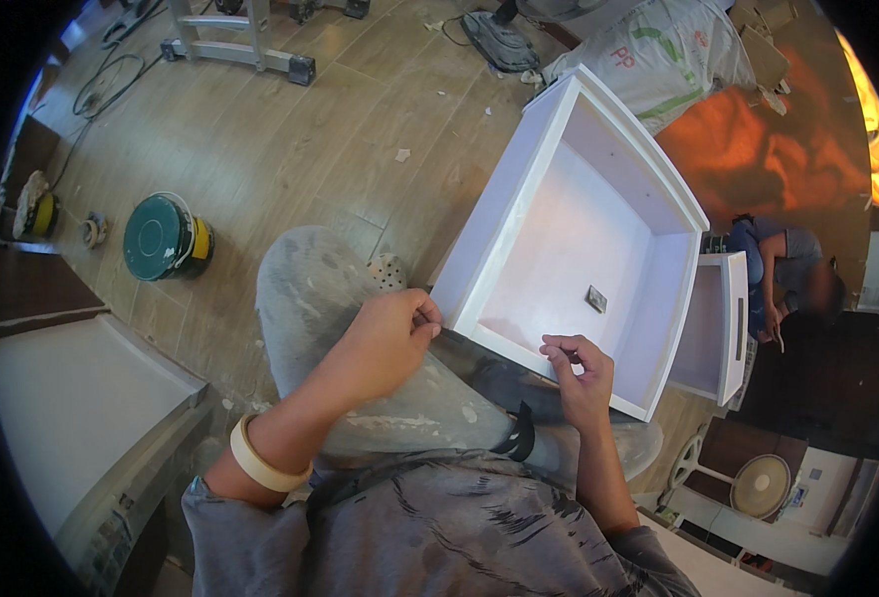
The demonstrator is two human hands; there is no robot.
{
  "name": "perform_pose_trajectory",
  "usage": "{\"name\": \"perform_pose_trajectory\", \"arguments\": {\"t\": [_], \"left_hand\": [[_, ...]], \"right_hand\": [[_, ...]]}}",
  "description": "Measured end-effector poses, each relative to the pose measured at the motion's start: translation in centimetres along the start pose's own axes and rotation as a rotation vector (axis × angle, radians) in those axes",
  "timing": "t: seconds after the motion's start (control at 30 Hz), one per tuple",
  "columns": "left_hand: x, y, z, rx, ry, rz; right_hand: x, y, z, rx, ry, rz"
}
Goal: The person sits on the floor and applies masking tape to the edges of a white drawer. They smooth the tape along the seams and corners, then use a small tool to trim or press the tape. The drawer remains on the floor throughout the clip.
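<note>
A white-painted wooden drawer [519, 199] rests tilted on my lap, its open side facing me. My left hand [391, 333] grips the near left corner of the drawer's edge. At the near right edge my right hand [581, 373] pinches the rim with thumb and fingers. A small dark folded piece [596, 298], perhaps sandpaper, lies on the drawer's bottom panel. A roll of tape [260, 460] sits around my left wrist like a bracelet.
A second white drawer [733, 323] stands to the right, with another person [787, 274] crouched beyond it. A green-lidded paint can [164, 237] and cables lie on the wooden floor at left. A white panel [71, 398] is at lower left, a fan [758, 485] at lower right, a sack [663, 55] at top.
</note>
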State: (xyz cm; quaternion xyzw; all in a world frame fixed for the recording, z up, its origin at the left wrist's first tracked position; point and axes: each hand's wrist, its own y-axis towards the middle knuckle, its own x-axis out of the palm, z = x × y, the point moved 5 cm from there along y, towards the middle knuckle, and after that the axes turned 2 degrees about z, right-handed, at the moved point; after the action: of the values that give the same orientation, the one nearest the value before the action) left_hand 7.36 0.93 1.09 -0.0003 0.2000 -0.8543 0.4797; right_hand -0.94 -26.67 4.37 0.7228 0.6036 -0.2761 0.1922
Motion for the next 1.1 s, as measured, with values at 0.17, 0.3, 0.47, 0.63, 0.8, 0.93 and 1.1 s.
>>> {"name": "perform_pose_trajectory", "arguments": {"t": [0.17, 0.3, 0.47, 0.63, 0.8, 0.93, 1.1], "left_hand": [[0.1, 1.1, -1.1, -0.038, -0.055, -0.077], [0.2, 1.7, -1.2, -0.036, -0.046, -0.112], [0.1, 2.8, -1.5, -0.079, -0.026, -0.187], [0.0, 3.6, -0.9, -0.067, 0.079, -0.276], [0.0, 3.8, -0.3, -0.2, 0.06, -0.383], [0.6, 4.0, -1.8, -0.204, -0.083, -0.382], [0.1, 4.2, -2.6, -0.283, -0.266, -0.396]], "right_hand": [[0.0, 0.0, -0.2, -0.004, -0.015, -0.003], [0.0, 0.0, 0.0, -0.004, -0.003, -0.001], [0.0, 0.0, -0.2, 0.011, -0.028, -0.023], [0.1, 0.0, -0.1, -0.023, -0.021, 0.002], [0.1, 0.0, -0.1, -0.028, -0.021, 0.013], [0.2, 0.0, -0.3, -0.017, -0.027, 0.004], [0.1, 0.0, -0.4, -0.016, -0.03, -0.001]]}}
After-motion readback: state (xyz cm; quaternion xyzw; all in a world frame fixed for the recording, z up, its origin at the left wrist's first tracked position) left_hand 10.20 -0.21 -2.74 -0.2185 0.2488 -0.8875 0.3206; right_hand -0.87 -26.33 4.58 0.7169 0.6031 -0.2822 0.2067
